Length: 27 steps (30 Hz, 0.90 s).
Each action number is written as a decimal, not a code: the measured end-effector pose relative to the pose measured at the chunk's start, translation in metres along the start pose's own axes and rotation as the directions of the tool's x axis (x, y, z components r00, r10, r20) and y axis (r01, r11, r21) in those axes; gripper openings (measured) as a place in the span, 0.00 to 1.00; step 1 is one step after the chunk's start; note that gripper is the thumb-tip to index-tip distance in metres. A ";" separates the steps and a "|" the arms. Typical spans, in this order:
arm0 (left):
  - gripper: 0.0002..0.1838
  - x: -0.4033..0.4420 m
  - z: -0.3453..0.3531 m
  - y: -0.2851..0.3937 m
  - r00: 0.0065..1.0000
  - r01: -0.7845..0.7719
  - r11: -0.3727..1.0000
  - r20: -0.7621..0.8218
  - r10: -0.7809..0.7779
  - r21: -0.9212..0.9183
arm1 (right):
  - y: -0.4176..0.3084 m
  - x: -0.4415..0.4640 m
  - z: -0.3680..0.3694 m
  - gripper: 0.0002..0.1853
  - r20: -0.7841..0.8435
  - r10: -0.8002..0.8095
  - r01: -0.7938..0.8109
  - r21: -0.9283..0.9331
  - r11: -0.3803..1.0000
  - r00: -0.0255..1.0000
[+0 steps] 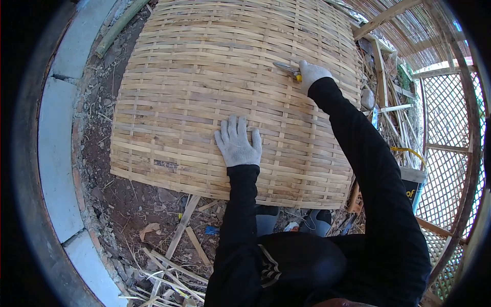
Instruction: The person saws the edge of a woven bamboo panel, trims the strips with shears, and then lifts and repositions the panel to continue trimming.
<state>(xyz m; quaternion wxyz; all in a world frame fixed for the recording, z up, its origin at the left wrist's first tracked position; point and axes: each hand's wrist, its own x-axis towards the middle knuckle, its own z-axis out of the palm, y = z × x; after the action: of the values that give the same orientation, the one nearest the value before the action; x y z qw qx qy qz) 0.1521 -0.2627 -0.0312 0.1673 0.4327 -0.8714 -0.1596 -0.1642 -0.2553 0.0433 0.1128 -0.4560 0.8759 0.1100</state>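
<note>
A large woven bamboo mat [189,97] fills the middle of the head view. My left hand [238,143], in a pale work glove, lies flat on the mat with its fingers spread. Farther up and to the right, my right hand [312,75], also gloved, is closed around pruning shears [287,68]. Their metal blades point left over the mat, and a bit of yellow handle shows beside the glove. Most of the handle is hidden in my grip.
Pale blocks [64,158] edge the dirt ground on the left. Loose bamboo strips [176,284] and wood scraps litter the ground below the mat. At right stand a bucket [412,187] and a lattice panel [447,123]. A bamboo pole [120,26] lies at upper left.
</note>
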 end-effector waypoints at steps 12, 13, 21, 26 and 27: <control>0.31 -0.001 0.002 -0.001 1.000 0.011 1.000 -0.001 -0.011 -0.014 | -0.001 -0.016 0.009 0.17 -0.016 0.061 -0.059 0.127 0.990 0.998; 0.31 -0.001 0.003 -0.001 1.000 0.013 1.000 -0.001 -0.013 -0.012 | -0.008 -0.023 0.006 0.18 -0.011 0.033 -0.031 0.151 0.988 0.999; 0.30 0.000 0.002 0.000 1.000 0.010 1.000 -0.001 -0.010 0.003 | -0.066 -0.076 0.001 0.19 0.138 -0.256 0.236 0.143 0.961 0.957; 0.30 0.000 0.001 -0.001 1.000 0.009 1.000 -0.004 -0.010 -0.005 | -0.065 -0.086 0.019 0.21 0.253 -0.331 0.238 0.335 0.912 0.909; 0.30 0.000 0.001 0.000 1.000 0.010 1.000 -0.007 -0.010 -0.006 | -0.066 -0.088 0.018 0.21 0.249 -0.293 0.207 0.320 0.924 0.923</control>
<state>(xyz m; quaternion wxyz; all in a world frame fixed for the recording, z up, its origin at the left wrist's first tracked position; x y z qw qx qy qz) 0.1519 -0.2625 -0.0326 0.1710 0.4373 -0.8680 -0.1614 -0.0587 -0.2185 0.0463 0.3194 -0.5226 0.7898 0.0322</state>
